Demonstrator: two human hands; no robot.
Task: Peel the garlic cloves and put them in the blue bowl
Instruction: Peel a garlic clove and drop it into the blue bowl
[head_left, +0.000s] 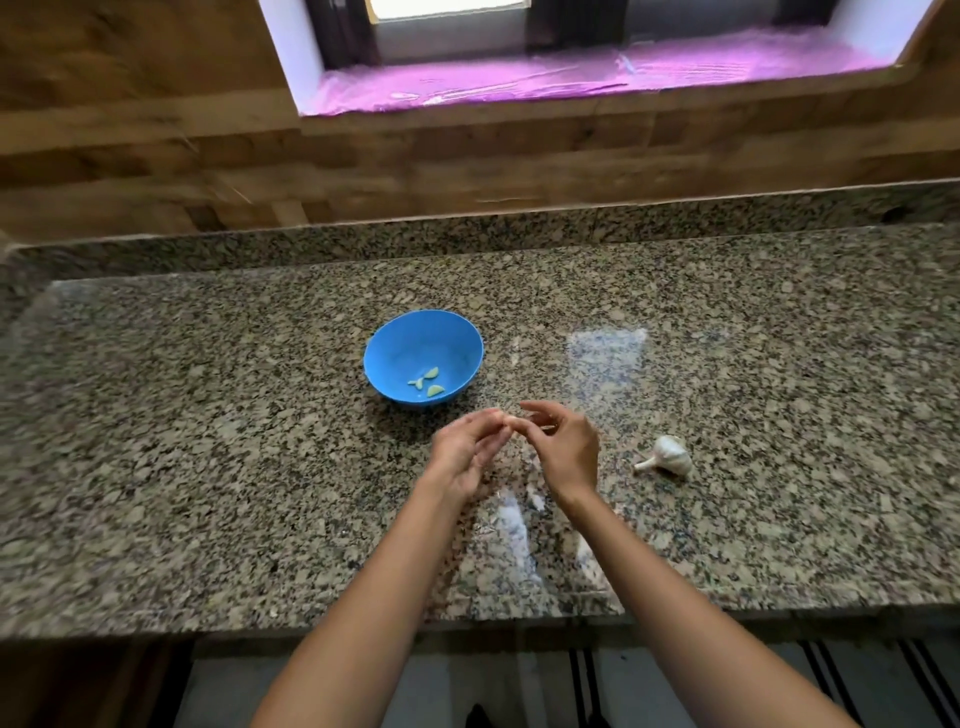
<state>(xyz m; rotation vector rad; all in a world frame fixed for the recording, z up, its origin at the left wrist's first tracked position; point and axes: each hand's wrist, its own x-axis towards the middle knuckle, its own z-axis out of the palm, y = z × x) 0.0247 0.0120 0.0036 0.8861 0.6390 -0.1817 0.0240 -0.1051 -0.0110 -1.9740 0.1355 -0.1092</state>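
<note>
Head view. Hands meet fingertip to fingertip just in front of the blue bowl (423, 358), raised above the granite tabletop (208, 415). The left hand (467, 452) is turned palm-up with fingers curled toward the meeting point; the right hand (563, 447) comes in from the other side, thumb and forefinger closed in a pinch and the remaining fingers lifted clear. A small pale object, judged to be a garlic clove (509, 420), shows between the fingertips; motion blur prevents confirming how much skin remains on it. This two-handed pinch suits peeling: one hand steadies the clove while the other pulls the skin.

The blue bowl stands upright with its open side facing the person, placed close beyond the hands so that a finished clove needs only a short forward transfer. Several peeled cloves (428, 382) lie on its floor, toward the near wall.

The garlic bulb (667, 456) lies on its side, right of the bowl and nearer the person, stem pointing toward the hands, apart from them but within easy reach of the right hand for the next clove. Pale flecks on the tabletop nearer than the hands may be discarded skin or glare; the view does not settle which.
</note>
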